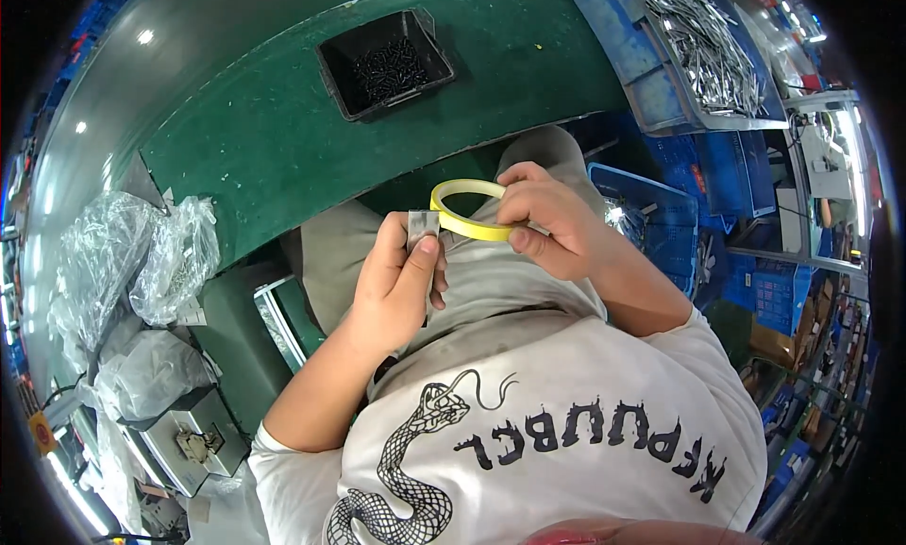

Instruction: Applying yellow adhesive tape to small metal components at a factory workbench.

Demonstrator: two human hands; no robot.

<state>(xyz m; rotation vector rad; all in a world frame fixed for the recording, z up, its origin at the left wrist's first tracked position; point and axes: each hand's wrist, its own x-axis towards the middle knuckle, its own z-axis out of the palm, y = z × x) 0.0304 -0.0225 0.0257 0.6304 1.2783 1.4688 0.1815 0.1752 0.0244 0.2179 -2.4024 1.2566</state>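
Observation:
My left hand (401, 279) pinches a small flat grey metal piece (422, 226) between thumb and fingers, held above my lap. My right hand (552, 219) grips a thin yellow tape roll (464, 210), a ring held edge-on right beside the metal piece. The two hands nearly touch in front of my chest, just below the edge of the green table (283, 139).
A black square bin (382, 64) with small dark parts sits on the green table. Blue crates (703, 64) with shiny metal pieces stand at the right. Clear plastic bags (142, 252) pile at the left, with a grey metal box (193, 436) below them.

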